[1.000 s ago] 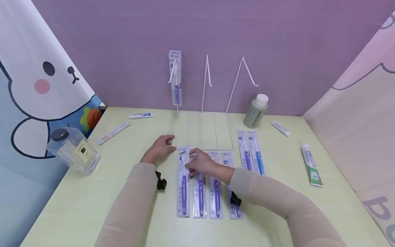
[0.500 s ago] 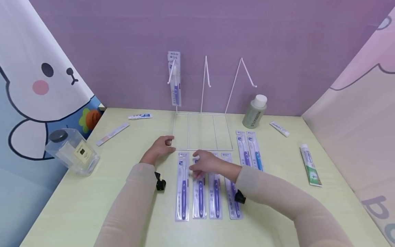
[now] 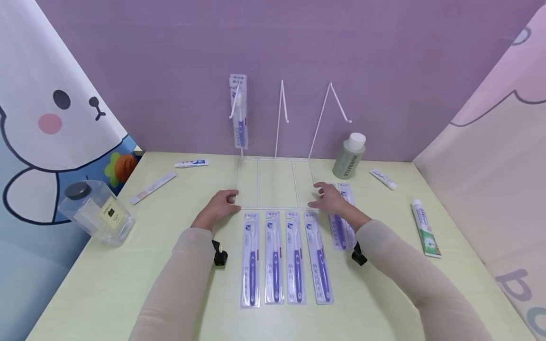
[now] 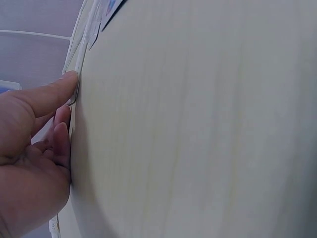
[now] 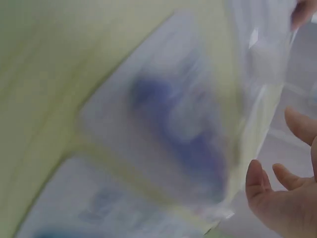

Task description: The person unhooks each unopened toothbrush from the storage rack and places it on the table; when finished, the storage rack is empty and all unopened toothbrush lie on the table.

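Note:
A white wire display rack [image 3: 275, 159] stands at the back of the table, with three upright hooks. My left hand [image 3: 219, 206] pinches its front left corner; in the left wrist view the thumb [image 4: 59, 90] lies on the wire. My right hand [image 3: 332, 199] is at the front right corner, thumb and fingers apart, with nothing between them. One packaged toothbrush [image 3: 240, 112] hangs from the left hook. Several purple packaged toothbrushes [image 3: 297, 265] lie in a row before the rack. Two more lie partly under the right hand, including a packaged toothbrush [image 3: 345, 193].
At the back right stands a grey-green bottle [image 3: 350, 157]. A small tube [image 3: 383, 179] and a green-white toothpaste tube [image 3: 425, 229] lie at right. On the left are a clear bottle [image 3: 98, 213], a slim packet [image 3: 153, 188] and a small toothpaste tube [image 3: 191, 164].
My right hand lets go of the leftmost toothbrush in the row and moves right to the rack's front right corner. That toothbrush now lies slightly nearer. The left hand stays at the rack.

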Action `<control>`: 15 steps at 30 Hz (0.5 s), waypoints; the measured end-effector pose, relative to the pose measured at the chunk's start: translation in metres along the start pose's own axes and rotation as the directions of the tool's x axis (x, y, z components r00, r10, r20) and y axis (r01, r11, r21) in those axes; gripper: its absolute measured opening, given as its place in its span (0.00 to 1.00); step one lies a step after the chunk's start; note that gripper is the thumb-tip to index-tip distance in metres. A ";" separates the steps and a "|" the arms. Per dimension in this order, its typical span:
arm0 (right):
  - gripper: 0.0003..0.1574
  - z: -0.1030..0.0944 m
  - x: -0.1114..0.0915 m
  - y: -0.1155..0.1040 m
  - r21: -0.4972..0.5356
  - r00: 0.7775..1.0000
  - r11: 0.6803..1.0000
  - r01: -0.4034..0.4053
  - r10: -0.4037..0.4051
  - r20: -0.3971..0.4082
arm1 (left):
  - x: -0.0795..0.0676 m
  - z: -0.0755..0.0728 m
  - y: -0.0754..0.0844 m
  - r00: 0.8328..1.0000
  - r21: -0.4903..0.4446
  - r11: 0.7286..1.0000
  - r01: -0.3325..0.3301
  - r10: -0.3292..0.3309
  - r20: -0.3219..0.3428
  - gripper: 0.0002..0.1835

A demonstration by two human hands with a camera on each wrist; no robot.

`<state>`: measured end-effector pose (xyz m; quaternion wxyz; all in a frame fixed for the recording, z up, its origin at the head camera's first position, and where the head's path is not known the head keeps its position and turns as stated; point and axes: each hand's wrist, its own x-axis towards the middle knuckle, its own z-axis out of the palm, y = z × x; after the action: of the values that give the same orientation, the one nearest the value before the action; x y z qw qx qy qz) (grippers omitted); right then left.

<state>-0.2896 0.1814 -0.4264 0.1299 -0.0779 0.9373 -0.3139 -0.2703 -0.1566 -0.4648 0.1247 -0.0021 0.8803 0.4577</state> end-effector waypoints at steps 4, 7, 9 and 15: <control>0.48 -0.001 0.010 0.016 -0.014 0.999 0.999 -0.049 0.050 0.023 | 0.000 0.001 -0.001 1.000 0.006 1.000 0.006 -0.006 -0.002 0.31; 0.48 -0.001 0.015 0.018 -0.017 0.997 0.998 -0.055 0.056 0.047 | 0.000 0.002 -0.002 1.000 0.001 1.000 0.002 -0.002 -0.004 0.31; 0.47 -0.002 0.017 0.017 -0.033 0.996 0.997 -0.067 0.069 0.055 | 0.000 0.002 -0.001 1.000 -0.003 1.000 0.002 -0.002 -0.005 0.31; 0.48 -0.001 0.023 0.016 -0.117 0.997 0.992 -0.050 0.057 0.059 | 0.001 0.001 -0.001 1.000 0.005 1.000 -0.005 0.005 -0.007 0.31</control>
<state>-0.3125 0.1896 -0.4404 0.1624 -0.0699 0.9512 -0.2530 -0.2709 -0.1557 -0.4664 0.1205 -0.0011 0.8820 0.4556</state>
